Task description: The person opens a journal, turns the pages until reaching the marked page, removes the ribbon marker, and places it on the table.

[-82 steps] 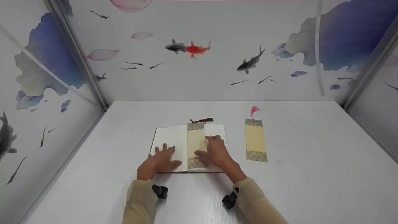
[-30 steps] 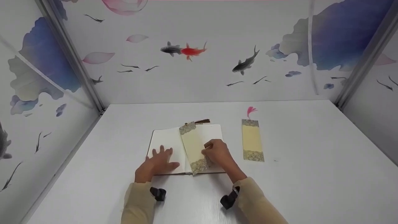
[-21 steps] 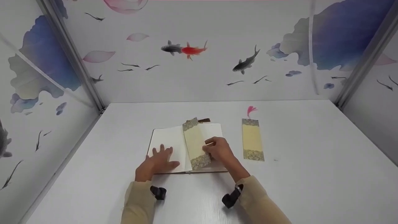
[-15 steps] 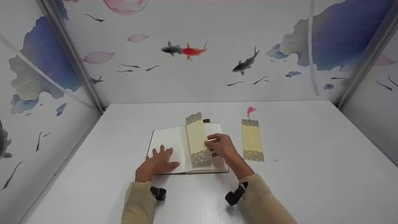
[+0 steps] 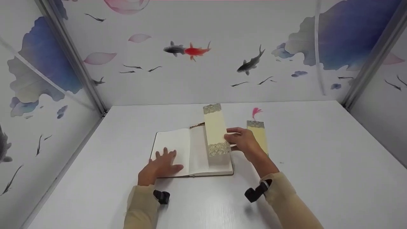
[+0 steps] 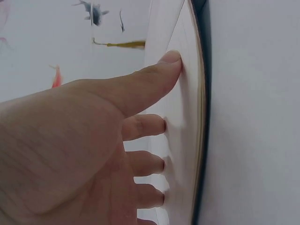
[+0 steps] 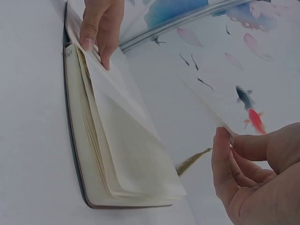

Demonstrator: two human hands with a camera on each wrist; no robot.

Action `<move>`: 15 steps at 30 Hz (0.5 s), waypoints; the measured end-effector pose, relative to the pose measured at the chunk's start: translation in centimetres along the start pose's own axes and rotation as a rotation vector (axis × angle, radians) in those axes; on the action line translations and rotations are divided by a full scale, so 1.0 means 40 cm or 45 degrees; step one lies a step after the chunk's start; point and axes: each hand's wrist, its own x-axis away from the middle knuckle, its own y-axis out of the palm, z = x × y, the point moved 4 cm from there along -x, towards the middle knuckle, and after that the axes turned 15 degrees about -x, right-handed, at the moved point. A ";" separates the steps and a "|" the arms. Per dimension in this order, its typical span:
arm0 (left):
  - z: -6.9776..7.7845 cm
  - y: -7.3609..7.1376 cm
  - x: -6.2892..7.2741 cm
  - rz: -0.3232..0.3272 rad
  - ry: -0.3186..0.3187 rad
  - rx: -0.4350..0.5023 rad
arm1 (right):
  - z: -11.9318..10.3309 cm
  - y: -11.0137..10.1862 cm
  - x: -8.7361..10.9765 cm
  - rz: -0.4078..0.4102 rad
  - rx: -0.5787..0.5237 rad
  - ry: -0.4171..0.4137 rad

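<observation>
One book (image 5: 171,143): lies open on the white desk (image 5: 95,152), blank pages up. One bookmark (image 5: 214,128), cream, patterned ends: hangs raised above the right page, pinched at its right edge by the right hand (image 5: 244,141). Left hand (image 5: 162,165): rests on the left page, fingers spread, apart from the right. Second bookmark (image 5: 257,135), yellow, pink tassel (image 5: 256,112): lies right of the book, partly hidden by the right hand. Brown tassel (image 7: 193,161): projects past the book's far edge.

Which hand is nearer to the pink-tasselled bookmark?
Right. The right hand, pinching the pale bookmark, partly hides the pink-tasselled bookmark in the head view; the left hand rests farther left, on the open notebook.
</observation>
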 end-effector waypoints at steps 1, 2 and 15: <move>0.000 0.000 0.000 0.000 0.001 -0.001 | -0.004 -0.009 0.000 0.008 0.004 0.004; 0.000 0.000 0.001 -0.001 0.002 -0.002 | -0.007 -0.018 0.000 0.011 0.014 0.006; 0.001 0.002 0.001 0.002 -0.004 -0.015 | -0.050 -0.169 -0.008 0.124 0.106 -0.022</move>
